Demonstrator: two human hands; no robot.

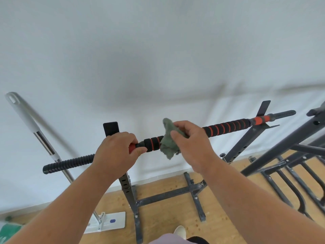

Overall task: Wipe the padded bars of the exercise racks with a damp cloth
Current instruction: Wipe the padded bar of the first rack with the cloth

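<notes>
Between my two sets of fingers runs the bar [153, 144], lying across the rack [126, 184] with its black-and-red foam padding. My left hand [117, 154] is wrapped tight around the bar at the red collar, its fingers curled over the top to steady it. My right hand [190, 143] pinches the cloth [168, 146], a crumpled green wad, against the padding just right of my left fingertips. To do this well I judge I should fold the cloth fully round the foam, squeeze lightly, and draw it away from my left fingers toward the far red end, twisting so the underside gets wiped too. My left grip should stop the bar from rolling. No brand, label or writing can be read anywhere.
</notes>
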